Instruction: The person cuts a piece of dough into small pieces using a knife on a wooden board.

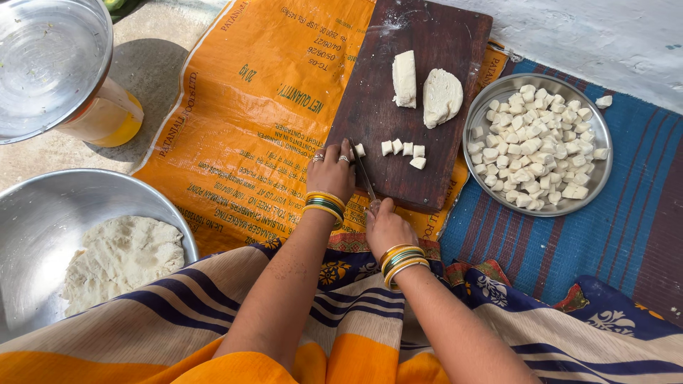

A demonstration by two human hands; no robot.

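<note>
While the right hand [388, 226] grips the knife [364, 174] handle tight, blade down on the cutting board [398, 107]. Left hand [332, 173] arches, fingertips pinching a paneer cube [359, 150].

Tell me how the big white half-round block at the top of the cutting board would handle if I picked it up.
The half-round white block probably feels soft and crumbly: its cut face looks rough, so pinching may break it. It looks dense for its size, like the slab beside it. Lying flat on the board, it seems unlikely to roll.
</note>
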